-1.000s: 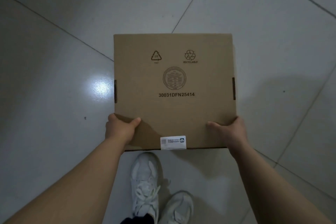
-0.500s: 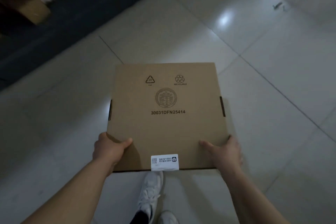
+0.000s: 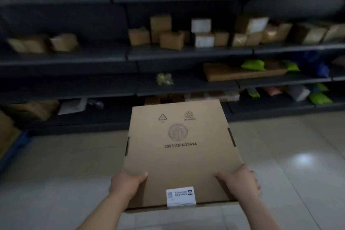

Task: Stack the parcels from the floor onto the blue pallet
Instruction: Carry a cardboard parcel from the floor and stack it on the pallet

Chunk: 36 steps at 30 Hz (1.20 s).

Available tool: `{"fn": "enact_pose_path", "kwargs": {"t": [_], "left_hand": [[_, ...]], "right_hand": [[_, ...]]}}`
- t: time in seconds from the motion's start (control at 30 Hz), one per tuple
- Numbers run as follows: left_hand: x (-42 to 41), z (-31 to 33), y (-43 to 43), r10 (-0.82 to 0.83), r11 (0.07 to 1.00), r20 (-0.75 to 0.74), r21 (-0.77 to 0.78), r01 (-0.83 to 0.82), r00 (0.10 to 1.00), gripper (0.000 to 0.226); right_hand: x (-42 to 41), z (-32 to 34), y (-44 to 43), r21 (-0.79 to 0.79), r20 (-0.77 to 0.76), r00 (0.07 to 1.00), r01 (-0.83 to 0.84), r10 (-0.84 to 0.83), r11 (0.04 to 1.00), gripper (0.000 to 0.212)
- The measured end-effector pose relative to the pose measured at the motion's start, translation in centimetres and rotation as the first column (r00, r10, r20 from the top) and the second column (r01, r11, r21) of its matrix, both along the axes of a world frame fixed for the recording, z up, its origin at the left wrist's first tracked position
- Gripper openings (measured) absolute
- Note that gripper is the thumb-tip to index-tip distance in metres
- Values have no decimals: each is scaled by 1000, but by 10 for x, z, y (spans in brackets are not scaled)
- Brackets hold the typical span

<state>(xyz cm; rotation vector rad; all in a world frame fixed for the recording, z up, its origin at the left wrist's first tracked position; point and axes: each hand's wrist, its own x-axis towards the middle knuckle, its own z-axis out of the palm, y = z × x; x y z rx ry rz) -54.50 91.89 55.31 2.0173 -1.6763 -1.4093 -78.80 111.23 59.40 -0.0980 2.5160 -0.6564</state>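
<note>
I carry a flat brown cardboard parcel in front of me, printed with recycling marks and a code, a white label on its near edge. My left hand grips its near left corner, thumb on top. My right hand grips the near right corner the same way. A strip of the blue pallet shows at the far left edge, with a brown box standing on it.
Dark shelving runs across the whole view ahead, loaded with cardboard boxes, white boxes and green bags. Pale tiled floor lies between me and the shelves, with a light glare at the right.
The view has swung up from the floor and my shoes to the shelves ahead. The parcel stays in both hands' grip, now held lower in view and farther out.
</note>
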Motion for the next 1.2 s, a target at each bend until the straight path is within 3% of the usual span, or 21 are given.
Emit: {"fn": "enact_pose_path", "kwargs": {"t": [0.13, 0.23, 0.43, 0.63, 0.77, 0.87, 1.2], "left_hand": [[72, 65, -24, 129, 988, -87, -69, -135, 988, 53], [132, 92, -49, 249, 959, -145, -104, -265, 958, 48], [261, 141, -109, 490, 853, -146, -125, -507, 859, 52], [394, 176, -176, 609, 769, -136, -140, -623, 782, 61], [463, 180, -218, 670, 721, -170, -83, -688, 723, 86], [495, 178, -241, 701, 681, -204, -94, -726, 684, 66], [553, 142, -361, 817, 567, -115, -23, -824, 565, 53]], "right_hand": [[47, 64, -77, 15, -36, 986, -160, 161, 987, 98], [94, 97, -140, 11, -60, 952, -301, 301, 954, 98], [211, 140, -275, 16, -78, 838, -541, 541, 841, 93], [339, 161, -399, -35, -51, 736, -677, 675, 735, 88], [406, 165, -464, -61, -32, 676, -736, 736, 674, 90], [444, 164, -504, -60, -20, 632, -774, 775, 630, 91], [519, 130, -676, -3, 15, 516, -856, 856, 516, 92]]}}
